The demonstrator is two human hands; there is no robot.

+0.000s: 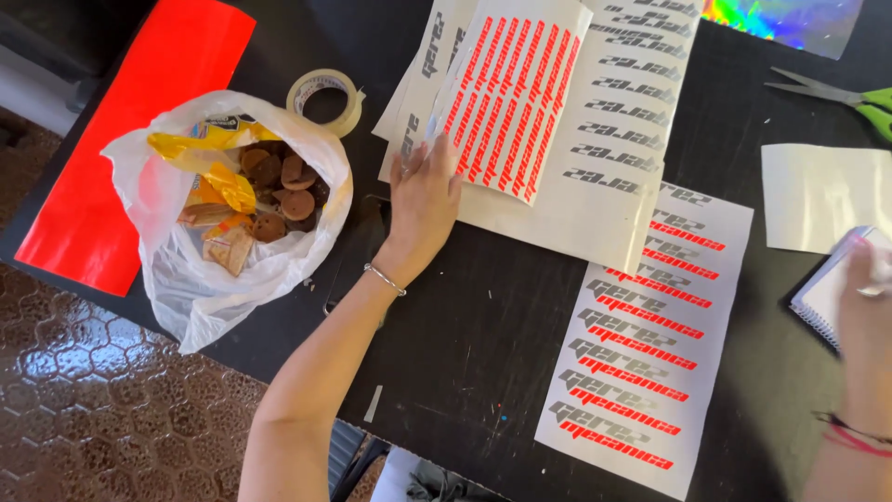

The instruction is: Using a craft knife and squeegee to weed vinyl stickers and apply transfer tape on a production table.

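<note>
Here, at centre frame, we list our left hand (426, 191): flat, fingers together and stretched out, fingertips resting on the lower left corner of a stack of sticker sheets (557, 121), holding nothing; a thin silver bracelet (385, 279) circles the wrist. The top sheet of that stack carries red lettering; those beneath carry grey lettering. Just left of the hand: a white plastic bag (195, 270), open, with round brown cookies (288, 181) and yellow wrappers inside. Above the bag, upper left of centre: a roll of clear tape (325, 98). Far left: a glossy red sheet (121, 149) lying over the edge of the black table (483, 335). Lower right of centre: a single long sticker sheet (650, 335) with grey-and-red lettering. At the right edge: our right hand (869, 316), blurred, on a spiral notebook (822, 297); we cannot tell its grip. Above it: a blank pale sheet (818, 191). Upper right corner: green-handled scissors (836, 93) and a holographic sheet (790, 19).
</note>
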